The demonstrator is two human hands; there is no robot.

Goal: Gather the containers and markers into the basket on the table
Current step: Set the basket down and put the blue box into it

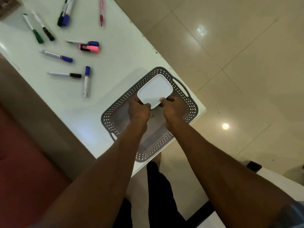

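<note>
A grey perforated basket (113, 122) with handles sits at the near right corner of the white table (115, 51). A white lidded container (155, 90) is held over the basket's far end. My left hand (139, 111) grips its near left corner and my right hand (172, 109) grips its near right edge. Several markers lie scattered on the table to the left: a pink highlighter (90, 48), blue-capped markers (57, 56) (86, 81), a black-capped marker (65, 74), a green-capped one (32, 28) and a red pen (101, 11).
The table's right edge runs diagonally beside the basket, with beige tiled floor (230, 63) beyond it. A reddish-brown surface (24, 162) lies at the lower left. My legs (158, 186) stand below the table corner.
</note>
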